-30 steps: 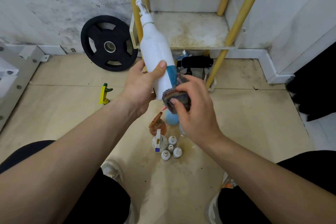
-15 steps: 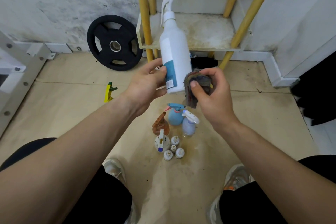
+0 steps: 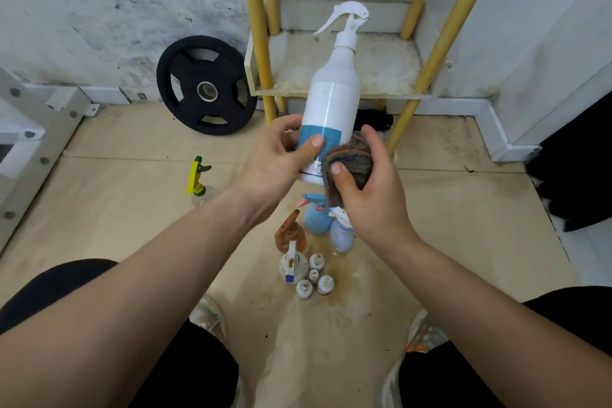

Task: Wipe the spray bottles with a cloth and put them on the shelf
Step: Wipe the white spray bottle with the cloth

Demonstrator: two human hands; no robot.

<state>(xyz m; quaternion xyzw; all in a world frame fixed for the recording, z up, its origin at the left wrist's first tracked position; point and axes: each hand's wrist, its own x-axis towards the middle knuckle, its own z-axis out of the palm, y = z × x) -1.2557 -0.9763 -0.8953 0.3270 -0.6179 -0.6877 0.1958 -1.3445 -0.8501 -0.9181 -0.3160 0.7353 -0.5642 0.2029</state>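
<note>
My left hand [image 3: 278, 162] grips the lower part of a tall white spray bottle [image 3: 332, 103] with a blue label, held up in front of the shelf with its trigger head at the top. My right hand [image 3: 367, 195] holds a bunched dark striped cloth [image 3: 351, 159] against the bottle's lower right side. The shelf [image 3: 381, 69] is a stained white board on yellow poles just behind the bottle. On the floor below my hands stand a blue spray bottle [image 3: 316, 219], a pale lilac one [image 3: 341, 235], an amber one [image 3: 289, 235] and a white one [image 3: 291, 267].
Several small white bottles [image 3: 314, 281] cluster on the floor between my feet. A yellow-green sprayer bottle [image 3: 198, 177] stands to the left. A black weight plate [image 3: 205, 89] leans on the wall. A white metal frame [image 3: 29, 142] runs along the left edge.
The bottle has turned in my left hand, so its trigger head now points the other way. The cloth stays pressed at its lower right side.
</note>
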